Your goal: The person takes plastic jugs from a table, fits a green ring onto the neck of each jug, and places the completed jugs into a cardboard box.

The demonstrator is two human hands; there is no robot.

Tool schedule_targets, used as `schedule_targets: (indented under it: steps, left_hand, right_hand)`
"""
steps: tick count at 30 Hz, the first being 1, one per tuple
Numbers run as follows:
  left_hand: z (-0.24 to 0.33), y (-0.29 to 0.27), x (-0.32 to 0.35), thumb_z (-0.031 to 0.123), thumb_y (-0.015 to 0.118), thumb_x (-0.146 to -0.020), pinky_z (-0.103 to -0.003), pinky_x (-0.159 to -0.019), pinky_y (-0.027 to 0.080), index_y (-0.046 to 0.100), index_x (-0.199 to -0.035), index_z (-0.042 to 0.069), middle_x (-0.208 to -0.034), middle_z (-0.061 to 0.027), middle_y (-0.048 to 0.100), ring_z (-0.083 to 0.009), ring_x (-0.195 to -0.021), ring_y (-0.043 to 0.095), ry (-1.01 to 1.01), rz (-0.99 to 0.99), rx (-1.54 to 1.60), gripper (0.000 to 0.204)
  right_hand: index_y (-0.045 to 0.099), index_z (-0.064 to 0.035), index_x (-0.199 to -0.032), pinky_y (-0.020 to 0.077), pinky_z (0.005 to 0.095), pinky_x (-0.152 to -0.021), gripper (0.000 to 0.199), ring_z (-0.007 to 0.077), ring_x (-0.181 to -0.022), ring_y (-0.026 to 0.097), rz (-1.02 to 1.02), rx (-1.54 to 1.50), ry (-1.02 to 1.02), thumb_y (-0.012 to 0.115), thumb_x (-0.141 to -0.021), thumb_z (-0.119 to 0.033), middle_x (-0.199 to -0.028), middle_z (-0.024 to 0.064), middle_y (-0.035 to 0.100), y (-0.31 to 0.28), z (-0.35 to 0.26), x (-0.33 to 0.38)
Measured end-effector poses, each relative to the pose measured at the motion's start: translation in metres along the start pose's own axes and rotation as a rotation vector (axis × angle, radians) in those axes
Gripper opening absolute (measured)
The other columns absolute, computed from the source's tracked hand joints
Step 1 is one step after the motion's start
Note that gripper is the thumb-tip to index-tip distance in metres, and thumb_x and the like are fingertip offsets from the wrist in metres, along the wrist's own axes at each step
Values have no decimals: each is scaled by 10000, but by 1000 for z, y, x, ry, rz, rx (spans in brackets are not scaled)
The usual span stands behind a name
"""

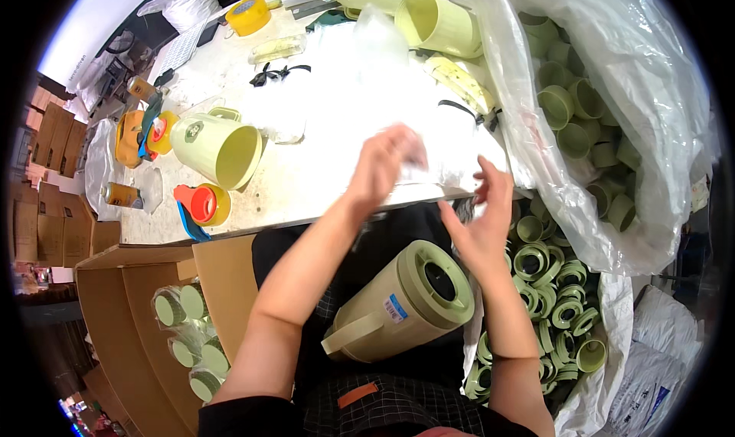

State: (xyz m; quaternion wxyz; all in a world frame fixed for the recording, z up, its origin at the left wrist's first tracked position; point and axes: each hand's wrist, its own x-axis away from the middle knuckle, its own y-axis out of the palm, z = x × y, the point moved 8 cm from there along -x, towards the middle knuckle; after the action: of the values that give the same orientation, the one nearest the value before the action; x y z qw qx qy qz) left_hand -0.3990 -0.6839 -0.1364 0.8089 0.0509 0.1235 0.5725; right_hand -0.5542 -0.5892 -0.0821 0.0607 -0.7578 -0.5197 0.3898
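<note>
A pale green jug [398,307] with a handle, a ringed top with a dark opening and a small blue-and-white label lies tilted on my lap. Just beyond its top, my right hand [486,223] is raised near the table edge, thumb and fingers apart and nothing in them. My left hand [387,161] is over the table's front edge, its fingers smeared by motion, so what they hold, if anything, does not show. Past the hands, white plastic bags [337,77] spread over the tabletop in bright glare. To the left, an open green jug body [218,150] lies on its side.
A tape dispenser [203,203] sits at the table's left front edge, and a yellow tape roll [248,16] farther back. Clear bags at right hold green cups [574,104] and ringed green lids [566,311]. At lower left, an open carton [130,322] contains wrapped green parts.
</note>
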Motion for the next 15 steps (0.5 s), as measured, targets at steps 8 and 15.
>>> schedule_targets:
  steps: [8,15]
  left_hand:
    - [22,3,112,161,707,-879,-198,-602,378,608,-918,39,-738,5,544,-72,-655,495,-465,-103,364,161]
    - [-63,-54,89,-76,560,-829,-239,-699,437,570,-928,43,-886,6,529,-87,-744,471,-159,141,-397,156]
  right_hand:
    - [599,-41,-1001,503,352,-694,80,185,-794,599,311,-666,623,627,-929,-63,-848,47,597,18,150,-2]
    - [519,-103,-889,258,220,-441,142,42,-506,328,160,-673,767,551,-996,-191,-666,-50,422,21,143,82]
